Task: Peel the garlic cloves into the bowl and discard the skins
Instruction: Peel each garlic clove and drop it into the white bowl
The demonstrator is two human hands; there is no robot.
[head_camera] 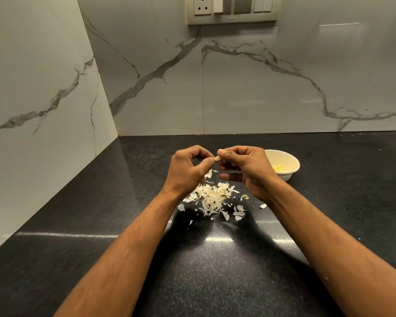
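- Both hands are up over the black countertop [101,225], pinching one garlic clove [217,158] between them: left hand [188,170] has its near end, right hand [245,170] the other, fingers curled tight round it.
- The clove's tiny and light, firm but probably slick once bare, so I'd grip the ends and pick at the papery skin from the tip.
- The pile of skins [212,197] sits right below my hands. Feather-light and flaky, I'd guess it scatters easily, so scoop it, don't pinch it.
- The white bowl [290,161], just beside my right hand, already holds some peeled cloves [279,168].
- A couple of loose cloves [244,197] lie near my right wrist; can't tell if they're peeled.
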